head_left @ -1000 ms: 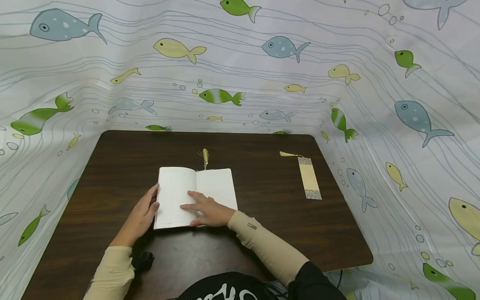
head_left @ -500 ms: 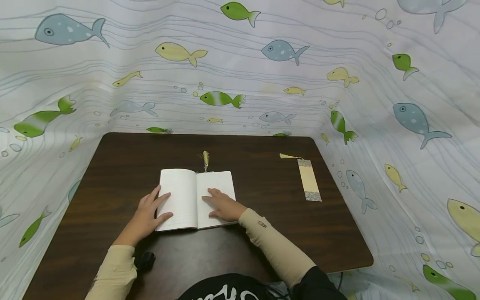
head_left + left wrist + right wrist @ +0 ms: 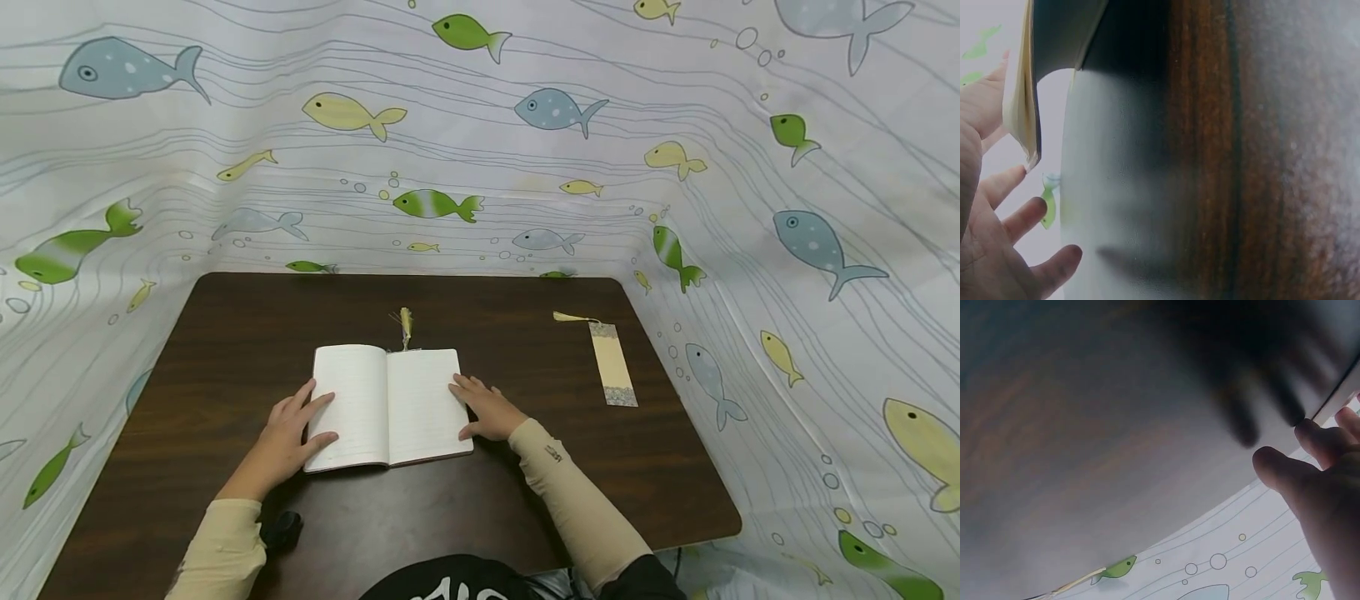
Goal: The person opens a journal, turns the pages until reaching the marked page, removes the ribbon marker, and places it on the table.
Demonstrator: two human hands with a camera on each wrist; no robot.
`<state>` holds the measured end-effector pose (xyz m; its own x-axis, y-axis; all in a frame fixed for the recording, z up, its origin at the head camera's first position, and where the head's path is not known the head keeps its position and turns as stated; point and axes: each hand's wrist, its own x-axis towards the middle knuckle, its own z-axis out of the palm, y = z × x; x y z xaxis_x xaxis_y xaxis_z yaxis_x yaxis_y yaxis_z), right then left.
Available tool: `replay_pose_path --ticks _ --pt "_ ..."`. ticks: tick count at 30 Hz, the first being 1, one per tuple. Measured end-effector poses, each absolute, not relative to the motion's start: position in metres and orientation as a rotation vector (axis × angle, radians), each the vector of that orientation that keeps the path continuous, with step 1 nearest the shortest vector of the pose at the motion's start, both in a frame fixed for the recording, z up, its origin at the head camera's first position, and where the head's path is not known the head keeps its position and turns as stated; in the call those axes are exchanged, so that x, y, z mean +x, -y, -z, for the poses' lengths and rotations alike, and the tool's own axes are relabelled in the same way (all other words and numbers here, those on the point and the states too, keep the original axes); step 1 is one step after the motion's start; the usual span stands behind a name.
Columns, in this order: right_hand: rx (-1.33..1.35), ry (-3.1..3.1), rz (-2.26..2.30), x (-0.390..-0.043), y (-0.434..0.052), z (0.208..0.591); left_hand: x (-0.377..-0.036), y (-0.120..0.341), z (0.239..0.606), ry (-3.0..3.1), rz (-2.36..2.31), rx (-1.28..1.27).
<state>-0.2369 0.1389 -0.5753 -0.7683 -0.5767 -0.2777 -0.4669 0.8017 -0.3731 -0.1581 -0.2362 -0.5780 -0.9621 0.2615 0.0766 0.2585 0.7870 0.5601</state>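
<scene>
White-paged notebook [image 3: 378,408] spread flat on brown tabletop [image 3: 480,312]; L hand [image 3: 283,433] touching L edge, R hand [image 3: 491,411] R edge, both w/ fingers extended, released; bookmark [image 3: 612,364] well to R.

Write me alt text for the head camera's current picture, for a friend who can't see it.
An open lined notebook on a dark brown table, with a person's left hand and right hand at its outer edges. A yellow tassel shows above the notebook; a cream bookmark lies to the right, and fish-patterned cloth hangs behind.
</scene>
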Motion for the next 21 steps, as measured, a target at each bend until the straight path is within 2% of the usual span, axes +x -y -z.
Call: replay_pose_path --ticks 21 --pt "-0.786 -2.641 0.391 -0.2324 -0.1379 0.5742 -0.1562 0.2390 0.5800 -2.959 -0.915 0.415"
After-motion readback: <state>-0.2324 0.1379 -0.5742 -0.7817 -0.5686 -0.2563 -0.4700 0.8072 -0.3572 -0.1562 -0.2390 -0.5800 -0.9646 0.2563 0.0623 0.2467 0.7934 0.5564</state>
